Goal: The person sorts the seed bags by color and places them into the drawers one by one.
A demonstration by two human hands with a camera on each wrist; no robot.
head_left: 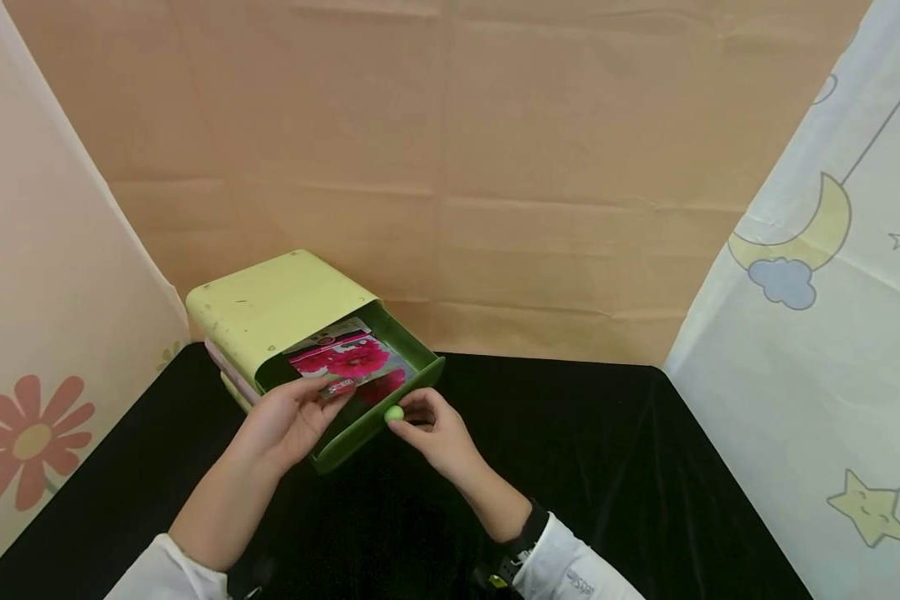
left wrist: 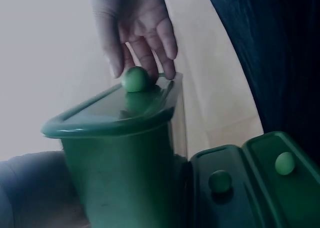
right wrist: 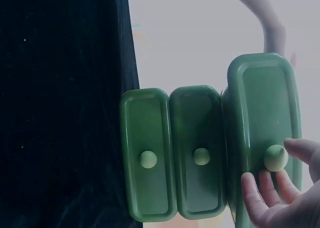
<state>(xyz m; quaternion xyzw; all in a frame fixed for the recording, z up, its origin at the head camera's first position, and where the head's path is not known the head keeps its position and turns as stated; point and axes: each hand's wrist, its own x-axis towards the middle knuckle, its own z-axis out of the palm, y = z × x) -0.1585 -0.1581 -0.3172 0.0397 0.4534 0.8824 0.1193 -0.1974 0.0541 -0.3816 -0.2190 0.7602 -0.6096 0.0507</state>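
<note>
A yellow-green drawer unit (head_left: 285, 304) stands on the black-covered table with its top green drawer (head_left: 360, 433) pulled out. Inside lies a glossy flat packet (head_left: 356, 358) printed with pink flowers, and another pink-flowered print shows beneath its lower edge. Reaching over the drawer's left side, my left hand (head_left: 292, 421) pinches the packet's near edge between thumb and fingers; some fingertips are hidden. My right hand (head_left: 438, 433) is at the drawer front, thumb and fingers round the light-green round knob (right wrist: 276, 158). In the left wrist view the right hand (left wrist: 140, 33) also appears behind this knob.
Two closed green drawers, a middle one (right wrist: 197, 188) and a bottom one (right wrist: 147, 193), each with a round knob, sit below the pulled-out one. A brown backdrop (head_left: 450, 167) hangs behind, with printed sheets on the left (head_left: 60, 250) and right (head_left: 817, 375).
</note>
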